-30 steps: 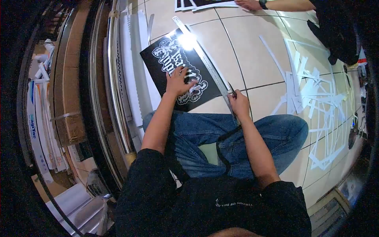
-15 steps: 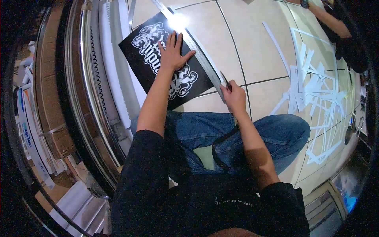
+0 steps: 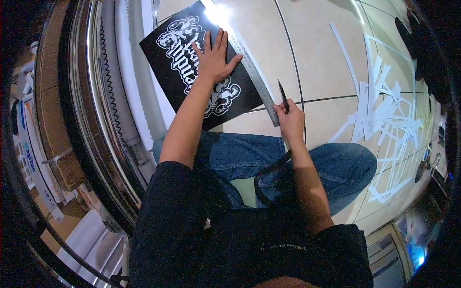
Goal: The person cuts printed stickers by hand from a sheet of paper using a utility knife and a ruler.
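Note:
A black sheet [image 3: 246, 98] printed with white ornate lettering and lions [image 3: 178, 36] lies on the tiled floor. My left hand [image 3: 213, 60] rests flat on it, fingers spread, with the thumb reaching to a metal ruler [image 3: 257, 74]. This ruler lies slanted along the sheet's right edge. In my right hand [image 3: 292, 121] is a slim black craft knife [image 3: 282, 93], its point upward and away from me, apart from the sheet. My right fingertips also touch the near end of the ruler.
White offcut strips [image 3: 384, 113] are heaped on the tiles at the right. Rolls and a long cardboard box [image 3: 55, 110] line the left side, beside a shiny metal bar [image 3: 91, 57]. My crossed legs [image 3: 240, 149] are in front. A person's dark clothing shows at upper right.
My right hand has shifted slightly right, and the knife now points more upright, away from the ruler's edge. My left hand stays on the sheet. The other person's forearm has left view.

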The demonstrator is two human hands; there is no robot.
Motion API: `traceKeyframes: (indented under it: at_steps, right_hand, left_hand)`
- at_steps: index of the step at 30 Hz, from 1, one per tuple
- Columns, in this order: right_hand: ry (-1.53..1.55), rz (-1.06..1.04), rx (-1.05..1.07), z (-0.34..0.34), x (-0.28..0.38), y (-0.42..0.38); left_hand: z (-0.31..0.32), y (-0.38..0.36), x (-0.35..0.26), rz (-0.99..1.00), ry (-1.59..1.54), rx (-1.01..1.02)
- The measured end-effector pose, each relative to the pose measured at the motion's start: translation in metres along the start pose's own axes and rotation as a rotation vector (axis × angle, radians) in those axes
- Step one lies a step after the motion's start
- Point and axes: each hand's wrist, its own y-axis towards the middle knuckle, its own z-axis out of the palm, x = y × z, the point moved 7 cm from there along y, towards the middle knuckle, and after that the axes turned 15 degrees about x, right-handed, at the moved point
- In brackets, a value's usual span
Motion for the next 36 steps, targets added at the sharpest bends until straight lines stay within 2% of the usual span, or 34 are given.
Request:
traceKeyframes:
  at_steps: [19,21,27,31,36]
  right_hand:
    - [-0.042,0.080,0.093,0.014,0.007,0.015]
    - [-0.033,0.079,0.095,0.017,0.005,0.016]
    - [-0.084,-0.043,0.005,0.017,0.009,0.014]
    - [-0.022,0.000,0.042,0.015,0.010,0.014]
    - [-0.071,-0.075,0.037,0.014,0.011,0.014]
  left_hand:
    - [-0.006,-0.003,-0.005,0.109,-0.017,-0.123]
    - [-0.007,-0.001,-0.005,0.020,-0.062,0.091]
    - [-0.010,-0.001,-0.008,0.017,0.001,0.072]
    - [-0.011,-0.004,-0.008,0.022,-0.009,0.053]
    - [-0.011,-0.003,-0.008,0.029,0.019,0.053]
